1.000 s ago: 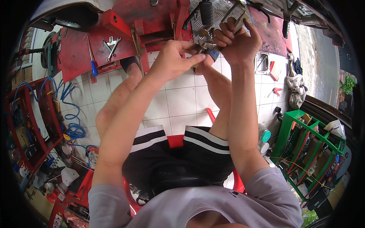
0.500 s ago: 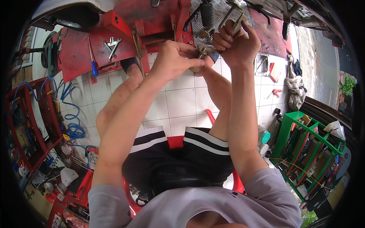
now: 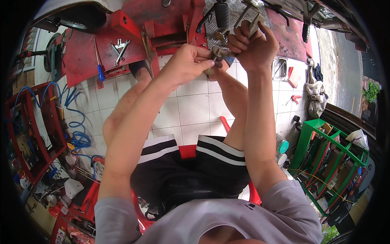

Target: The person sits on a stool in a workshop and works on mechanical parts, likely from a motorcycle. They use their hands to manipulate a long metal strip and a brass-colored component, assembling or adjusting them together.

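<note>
My left hand is closed, thumb and fingertips pinched at a small brass-coloured metal part with a short pin or stud. My right hand is raised to the right of it, its fingers curled round a bracket-like metal piece. Whether the two pieces are joined cannot be made out, as my fingers cover part of them. A round brass-coloured fitting shows between and beyond my hands, above the patterned metal plate.
A red work platform ahead carries wrenches and a blue-handled screwdriver. Blue hose coils on the left, beside a red rack. On the right stand a green rack, clear jars and a red-handled tool.
My left hand has shifted slightly, and its thumb and fingertips sit a little differently at the small metal part. My right hand stays nearly in place.
</note>
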`<state>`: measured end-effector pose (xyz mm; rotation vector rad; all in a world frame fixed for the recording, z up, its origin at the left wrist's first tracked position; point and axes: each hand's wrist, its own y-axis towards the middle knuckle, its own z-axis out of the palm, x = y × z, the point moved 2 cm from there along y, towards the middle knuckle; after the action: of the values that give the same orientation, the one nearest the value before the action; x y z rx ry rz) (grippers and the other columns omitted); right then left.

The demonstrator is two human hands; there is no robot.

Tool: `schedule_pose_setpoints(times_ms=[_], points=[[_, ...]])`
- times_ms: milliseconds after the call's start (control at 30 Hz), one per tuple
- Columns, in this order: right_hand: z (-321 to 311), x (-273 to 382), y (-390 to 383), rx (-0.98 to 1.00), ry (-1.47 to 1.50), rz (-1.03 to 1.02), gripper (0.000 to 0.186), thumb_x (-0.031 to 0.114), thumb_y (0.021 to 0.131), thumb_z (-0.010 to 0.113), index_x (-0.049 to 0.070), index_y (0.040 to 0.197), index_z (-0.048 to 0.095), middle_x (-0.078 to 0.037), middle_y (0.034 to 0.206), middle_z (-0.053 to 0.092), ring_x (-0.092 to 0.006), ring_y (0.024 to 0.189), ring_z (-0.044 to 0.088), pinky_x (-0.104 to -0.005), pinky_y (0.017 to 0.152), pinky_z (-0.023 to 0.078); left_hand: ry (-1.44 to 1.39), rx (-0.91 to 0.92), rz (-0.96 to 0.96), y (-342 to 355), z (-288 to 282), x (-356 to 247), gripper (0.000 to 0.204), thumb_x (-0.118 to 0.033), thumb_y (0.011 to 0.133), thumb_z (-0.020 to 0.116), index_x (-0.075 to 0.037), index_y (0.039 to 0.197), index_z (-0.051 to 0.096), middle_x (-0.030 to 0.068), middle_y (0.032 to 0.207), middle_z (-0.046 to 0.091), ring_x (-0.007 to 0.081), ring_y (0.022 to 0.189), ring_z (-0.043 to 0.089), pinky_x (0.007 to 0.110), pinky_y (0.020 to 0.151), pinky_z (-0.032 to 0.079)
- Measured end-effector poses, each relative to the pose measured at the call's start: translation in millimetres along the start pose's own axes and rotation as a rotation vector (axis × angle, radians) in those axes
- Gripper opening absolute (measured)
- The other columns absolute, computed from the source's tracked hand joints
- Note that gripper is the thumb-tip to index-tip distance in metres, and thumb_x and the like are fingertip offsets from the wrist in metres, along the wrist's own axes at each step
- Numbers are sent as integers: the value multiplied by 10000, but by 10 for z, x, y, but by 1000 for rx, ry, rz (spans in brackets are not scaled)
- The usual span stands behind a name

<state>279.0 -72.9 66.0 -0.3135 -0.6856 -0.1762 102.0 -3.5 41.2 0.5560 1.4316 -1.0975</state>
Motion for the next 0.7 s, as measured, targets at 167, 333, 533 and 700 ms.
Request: schedule_pose_setpoints(times_ms=[167, 333, 533, 700], points=[[-19, 7, -10, 8, 8, -6, 393, 438, 859, 473, 63, 745, 457, -9, 608, 284, -152, 560, 271, -299, 533, 222, 296, -115, -34, -19, -5, -124, 216, -93, 851, 719, 7, 1043, 707, 53, 907, 721, 96, 820, 650, 251, 774, 498], [-20, -5, 9, 13, 27, 6, 387, 432, 857, 475, 60, 751, 467, -12, 607, 290, -153, 561, 276, -298, 532, 224, -76, 6, -28, -11, -12, -3, 212, -95, 843, 724, 8, 1027, 707, 42, 883, 720, 102, 808, 657, 253, 756, 504], [-1, -36, 16, -25, 13, 0, 377, 424, 852, 482, 60, 754, 467, -13, 616, 293, -151, 562, 276, -297, 534, 228, 151, -124, 50, -14, 5, -42, 194, -113, 834, 734, 25, 968, 711, 58, 916, 708, 107, 826, 651, 252, 773, 492], [-29, -30, 15, -28, 36, 8, 373, 418, 850, 483, 58, 755, 468, -10, 625, 293, -150, 565, 276, -298, 535, 225, 409, -112, -72, -15, -22, -88, 217, -131, 832, 740, 25, 977, 699, 58, 940, 703, 116, 825, 640, 262, 778, 479]])
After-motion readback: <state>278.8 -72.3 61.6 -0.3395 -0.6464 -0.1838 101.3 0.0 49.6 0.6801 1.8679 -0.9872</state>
